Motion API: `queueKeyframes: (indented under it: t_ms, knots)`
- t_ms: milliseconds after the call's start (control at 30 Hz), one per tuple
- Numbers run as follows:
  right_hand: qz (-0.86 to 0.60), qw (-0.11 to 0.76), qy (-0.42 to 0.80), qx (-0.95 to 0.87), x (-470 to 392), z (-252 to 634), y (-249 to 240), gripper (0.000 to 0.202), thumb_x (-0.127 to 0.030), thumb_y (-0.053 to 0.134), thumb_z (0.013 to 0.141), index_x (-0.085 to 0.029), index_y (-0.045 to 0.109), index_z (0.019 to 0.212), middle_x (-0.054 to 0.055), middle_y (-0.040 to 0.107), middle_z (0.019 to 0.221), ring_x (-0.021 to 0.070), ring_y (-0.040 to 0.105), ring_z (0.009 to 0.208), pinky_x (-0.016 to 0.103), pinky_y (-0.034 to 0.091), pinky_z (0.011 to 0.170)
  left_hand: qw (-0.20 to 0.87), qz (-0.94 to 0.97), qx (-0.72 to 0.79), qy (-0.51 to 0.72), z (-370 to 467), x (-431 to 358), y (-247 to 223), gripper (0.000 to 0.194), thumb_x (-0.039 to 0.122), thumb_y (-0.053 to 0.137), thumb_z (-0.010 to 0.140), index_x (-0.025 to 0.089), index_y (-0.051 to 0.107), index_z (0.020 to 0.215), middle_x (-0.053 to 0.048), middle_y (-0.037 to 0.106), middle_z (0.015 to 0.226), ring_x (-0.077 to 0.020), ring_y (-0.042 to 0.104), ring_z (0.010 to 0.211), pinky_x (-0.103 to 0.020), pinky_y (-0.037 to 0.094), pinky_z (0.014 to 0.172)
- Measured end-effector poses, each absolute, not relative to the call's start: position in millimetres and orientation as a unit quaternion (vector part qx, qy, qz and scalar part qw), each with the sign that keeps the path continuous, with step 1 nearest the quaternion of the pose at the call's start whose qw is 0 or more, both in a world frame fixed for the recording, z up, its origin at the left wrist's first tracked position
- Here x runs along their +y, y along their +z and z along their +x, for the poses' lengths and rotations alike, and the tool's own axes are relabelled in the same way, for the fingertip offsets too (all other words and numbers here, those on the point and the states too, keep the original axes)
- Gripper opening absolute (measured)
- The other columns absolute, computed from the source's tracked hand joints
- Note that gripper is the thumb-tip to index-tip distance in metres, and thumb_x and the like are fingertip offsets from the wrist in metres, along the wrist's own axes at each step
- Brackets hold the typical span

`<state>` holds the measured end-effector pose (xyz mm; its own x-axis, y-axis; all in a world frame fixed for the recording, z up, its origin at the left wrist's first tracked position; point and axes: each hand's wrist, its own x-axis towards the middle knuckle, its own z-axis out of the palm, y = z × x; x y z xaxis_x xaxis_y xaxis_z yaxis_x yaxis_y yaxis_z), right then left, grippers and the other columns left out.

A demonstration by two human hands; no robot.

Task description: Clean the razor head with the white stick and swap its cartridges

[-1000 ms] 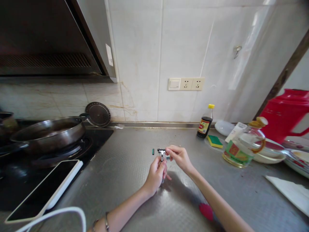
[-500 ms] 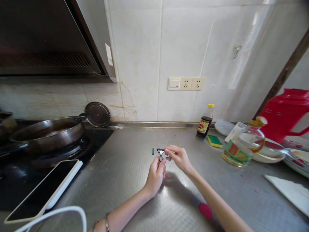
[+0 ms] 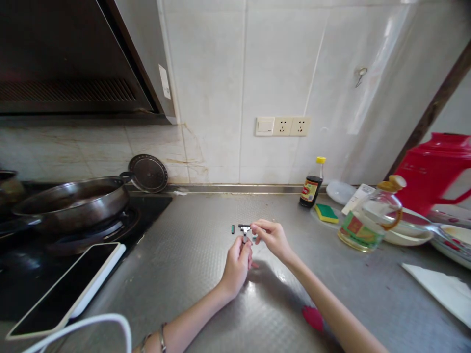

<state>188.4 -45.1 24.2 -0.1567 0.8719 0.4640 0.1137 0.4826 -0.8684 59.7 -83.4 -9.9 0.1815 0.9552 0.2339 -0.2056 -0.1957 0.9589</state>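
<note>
Razor (image 3: pixel 245 233) above the counter (image 3: pixel 184 274), near the middle of the view, held up between both hands. T-shaped in outline. Across the top, a slim black bar (image 3: pixel 244 226), roughly level, dark and flat in tone. Below it, a bright silver neck, forked where it meets the bar, narrowing downward and catching the light. Lower handle mostly covered by the grip; its full length cannot be told. Blade edges too small to make out.

Left hand (image 3: pixel 235 267): fingers curled closed round the handle, thumb lying along the near side. Right hand (image 3: pixel 270 239): thumb and fingertips drawn narrow, pinching the right end of the bar; the exact contact is too small to read.

Just left of the bar, apart from it, a cartridge (image 3: pixel 233 229) on the counter: small, oblong, dark rim with a green strip, set lengthwise away from the person. Another small bluish piece (image 3: pixel 254 239) shows beneath the right fingers, partly hidden; kind unclear.

Farther right, well apart: dark sauce bottle (image 3: pixel 310 190), green-and-yellow sponge (image 3: pixel 326 214) beside it.
</note>
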Motion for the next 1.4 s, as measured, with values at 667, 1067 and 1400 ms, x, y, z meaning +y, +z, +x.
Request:
queueKeyframes:
  t_ms: [667,1067,1400]
  knots:
    - [-0.398,0.546,0.389,-0.626,-36,195,18,0.033,-0.045,0.062,0.071,-0.013,0.071,0.076,0.005,0.061,0.068,0.0116,0.053,0.057,0.02,0.047,0.042,0.542,0.529,0.357,0.546,51,-71,-4,0.034,0.049,0.051,0.079,0.015,0.053,0.082,0.0,0.055,0.065,-0.0121,0.055,0.057,-0.025,0.048,0.057]
    - [-0.445,0.439,0.373,-0.686,-45,183,18,0.037,-0.046,0.056,0.076,-0.013,0.068,0.067,-0.001,0.051,0.049,0.0059,0.04,0.039,0.017,0.03,0.034,0.558,0.466,0.351,0.59,30,-50,12,0.033,0.042,0.053,0.078,0.012,0.065,0.089,-0.011,0.068,0.093,-0.0221,0.06,0.094,-0.034,0.041,0.086]
    - [-0.395,0.326,0.478,-0.714,-65,165,25,0.034,-0.043,0.05,0.082,-0.014,0.06,0.066,-0.007,0.039,0.045,0.004,0.035,0.037,0.014,0.026,0.033,0.632,0.437,0.284,0.574,30,-55,19,0.027,0.032,0.051,0.079,0.012,0.068,0.085,-0.011,0.067,0.099,-0.0218,0.057,0.102,-0.034,0.038,0.094]
